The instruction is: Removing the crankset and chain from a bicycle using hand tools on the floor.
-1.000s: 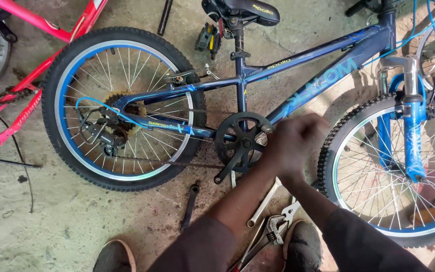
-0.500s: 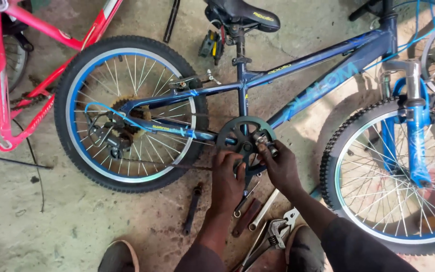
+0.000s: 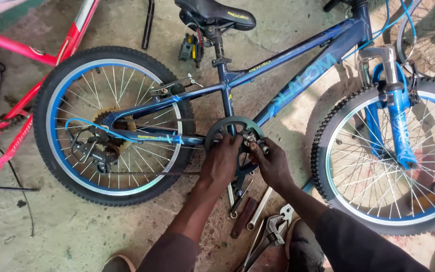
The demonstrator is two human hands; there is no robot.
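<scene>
Two hands at the crank of a blue bicycle (image 3: 298, 85), lying on its side on the concrete floor (image 3: 76, 236). Left hand (image 3: 221, 163) curled over the black chainring (image 3: 232, 132), fingers wrapped on its lower edge and crank arm — gripping, not spread. Right hand (image 3: 273, 163) pinched on a small silvery fitting (image 3: 256, 141) at the centre of the crank; whether nut, bolt or socket, cannot tell. Chain (image 3: 157, 174) running back toward the rear wheel (image 3: 112, 126) and its derailleur (image 3: 89, 151), apparently on the sprockets. Front wheel (image 3: 393, 151) and saddle (image 3: 215, 12) mounted. A loose pedal (image 3: 190, 48) on the floor near the saddle — so not yet refitted, by the look of it. Tools laid out below the hands: an adjustable wrench (image 3: 270, 229), spanners (image 3: 250, 211). Work at the crank seemingly midway: centre fitting being handled by fingers alone, no tool on it.
</scene>
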